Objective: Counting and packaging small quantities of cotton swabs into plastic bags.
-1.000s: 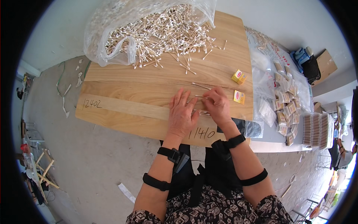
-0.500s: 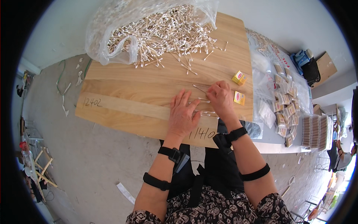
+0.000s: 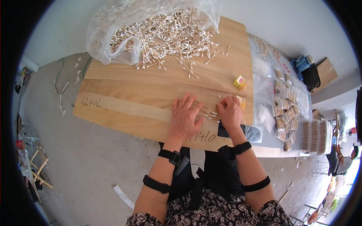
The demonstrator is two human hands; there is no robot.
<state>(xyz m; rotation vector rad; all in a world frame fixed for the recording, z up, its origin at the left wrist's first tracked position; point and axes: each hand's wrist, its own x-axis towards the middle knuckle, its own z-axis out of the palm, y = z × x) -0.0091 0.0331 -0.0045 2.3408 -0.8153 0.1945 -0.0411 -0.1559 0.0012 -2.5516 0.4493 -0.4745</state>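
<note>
My left hand (image 3: 185, 116) lies flat on the wooden table (image 3: 151, 92), fingers spread, over one end of a small row of cotton swabs (image 3: 206, 112). Just right of that row my right hand (image 3: 230, 113) is closed in a pinch on a single cotton swab (image 3: 219, 98), which stands up past the fingertips. Beyond the right hand are a small yellow box (image 3: 240, 82) and a second yellow box (image 3: 242, 101), partly hidden by that hand. A large heap of cotton swabs (image 3: 169, 35) spills from a clear plastic bag (image 3: 100, 39) at the far side.
A few stray swabs (image 3: 190, 72) lie in front of the heap. On the grey surface to the right are many small packs of swabs (image 3: 288, 116) and a stacked block of packs (image 3: 316, 136). A dark flat pad (image 3: 252, 132) sits by my right wrist. Another person (image 3: 344, 162) is far right.
My right hand has moved nearer and slightly right, from above the swab row to beside its right end, now covering part of the nearer yellow box. My left hand has barely moved.
</note>
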